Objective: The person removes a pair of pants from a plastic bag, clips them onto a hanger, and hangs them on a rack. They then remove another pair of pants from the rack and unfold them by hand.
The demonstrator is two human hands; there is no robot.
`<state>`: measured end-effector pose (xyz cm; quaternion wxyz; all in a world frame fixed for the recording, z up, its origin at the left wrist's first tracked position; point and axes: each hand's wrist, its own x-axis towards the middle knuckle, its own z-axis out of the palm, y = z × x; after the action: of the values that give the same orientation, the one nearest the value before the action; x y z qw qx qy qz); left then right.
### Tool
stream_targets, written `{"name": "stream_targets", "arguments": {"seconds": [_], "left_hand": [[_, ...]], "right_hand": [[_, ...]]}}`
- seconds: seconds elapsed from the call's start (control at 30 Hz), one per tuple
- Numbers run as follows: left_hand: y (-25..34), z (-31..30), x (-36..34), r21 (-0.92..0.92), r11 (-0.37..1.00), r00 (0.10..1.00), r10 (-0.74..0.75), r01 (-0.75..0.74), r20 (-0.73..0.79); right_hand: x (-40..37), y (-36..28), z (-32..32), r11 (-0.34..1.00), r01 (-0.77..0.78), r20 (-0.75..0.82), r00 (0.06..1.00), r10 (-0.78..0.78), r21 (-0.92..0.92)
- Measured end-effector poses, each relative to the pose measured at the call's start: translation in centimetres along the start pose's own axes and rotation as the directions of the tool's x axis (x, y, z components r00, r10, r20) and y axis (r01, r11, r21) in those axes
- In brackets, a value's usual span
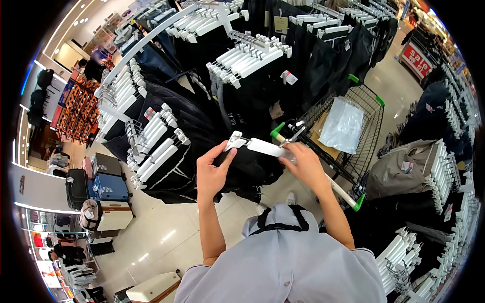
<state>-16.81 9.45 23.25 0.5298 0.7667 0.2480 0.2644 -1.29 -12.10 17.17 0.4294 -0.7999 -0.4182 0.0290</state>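
A white clip hanger (265,147) is held out in front of my body, over the floor between the clothes rack and the shopping cart. My left hand (214,165) pinches the clip at its left end between thumb and fingers. Around the right part of the hanger, near its metal hook, my right hand (306,165) is closed. Dark cloth, which looks like black trousers (247,169), hangs below the left clip. How the right clip grips the cloth is hidden behind my fingers.
Racks of dark trousers on white hangers (250,58) stand ahead and to the left. A shopping cart (371,121) at right holds a clear plastic package (342,125). Suitcases (108,177) stand at left. More hangers (437,177) line the right side. A red sale sign (416,61) is farther back.
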Motion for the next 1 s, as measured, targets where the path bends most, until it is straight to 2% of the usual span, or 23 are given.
{"name": "stream_targets", "arguments": {"seconds": [0.03,0.07,0.1,0.13,0.2,0.23,0.33,0.37,0.4,0.5,0.57,0.7,0.77,0.8,0.83,0.87,0.93,1.0], "left_hand": [[0.2,0.1,0.0,0.028,0.997,0.998,0.067,-0.067,-0.005],[0.3,0.1,0.1,0.03,0.997,0.998,0.068,-0.067,-0.01],[0.4,0.1,0.1,0.071,0.991,0.994,0.113,-0.113,0.003],[0.5,0.3,0.0,0.11,0.981,0.988,0.155,-0.157,0.022],[0.7,0.9,-0.2,0.101,0.979,0.984,0.177,-0.18,0.037],[1.0,1.2,-0.3,0.091,0.979,0.982,0.177,-0.182,0.059],[1.3,1.6,-0.6,0.089,0.979,0.98,0.172,-0.181,0.102],[1.3,1.5,-0.7,0.103,0.98,0.981,0.157,-0.169,0.116],[1.4,1.3,-0.7,0.107,0.979,0.981,0.16,-0.172,0.112],[1.8,0.8,-1.1,0.059,0.981,0.975,0.174,-0.183,0.139],[1.6,0.7,-1.2,0.047,0.984,0.977,0.164,-0.172,0.133],[1.7,0.6,-1.5,0.036,0.991,0.985,0.125,-0.13,0.117],[1.8,0.1,-1.5,0.039,0.996,0.993,0.081,-0.085,0.091],[1.8,-0.2,-1.5,0.038,0.999,0.997,0.035,-0.038,0.067],[2.0,-0.2,-1.5,0.005,0.996,0.995,0.093,-0.093,0.032],[1.9,-0.3,-1.5,0.006,0.996,0.995,0.091,-0.091,0.029],[1.6,-0.6,-1.3,-0.102,0.99,0.994,0.098,-0.093,0.04],[1.9,-0.6,-1.2,-0.12,0.988,0.994,0.104,-0.1,0.025]], "right_hand": [[-0.1,-0.5,-0.1,0.997,0.005,0.017,1.0,-0.004,-0.079],[-0.1,-1.1,-0.3,0.988,0.011,0.034,0.999,-0.006,-0.157],[-0.4,-1.8,-0.7,0.995,-0.084,0.092,0.992,0.088,-0.049],[-0.1,-3.0,-1.2,0.995,-0.089,0.094,0.991,0.093,-0.049],[0.9,-4.6,-1.3,0.959,0.025,-0.046,0.999,-0.013,0.282],[1.8,-4.9,-0.9,0.931,0.053,-0.069,0.997,-0.03,0.362],[4.1,-4.5,1.2,0.846,0.089,0.004,0.994,-0.107,0.526],[4.4,-4.6,0.7,0.861,0.116,0.099,0.977,-0.188,0.495],[4.5,-4.9,0.8,0.836,0.002,0.199,0.971,-0.133,0.549],[4.8,-4.6,1.8,0.8,-0.064,0.247,0.963,-0.108,0.597],[4.9,-4.0,3.6,0.597,-0.027,0.156,0.974,-0.166,0.802],[5.0,-3.1,4.4,0.587,-0.072,0.211,0.962,-0.171,0.806],[4.9,-3.0,5.2,0.562,0.023,0.031,0.996,-0.086,0.827],[4.9,-2.6,5.3,0.549,0.007,0.02,0.999,-0.042,0.836],[4.8,-2.5,5.0,0.57,0.013,-0.004,1.0,-0.017,0.822],[4.7,-2.4,4.6,0.59,0.018,-0.028,1.0,0.008,0.807],[4.4,-2.2,4.1,0.589,-0.006,-0.012,1.0,0.026,0.808],[4.2,-2.4,3.9,0.784,0.131,-0.164,0.986,-0.039,0.606]]}}
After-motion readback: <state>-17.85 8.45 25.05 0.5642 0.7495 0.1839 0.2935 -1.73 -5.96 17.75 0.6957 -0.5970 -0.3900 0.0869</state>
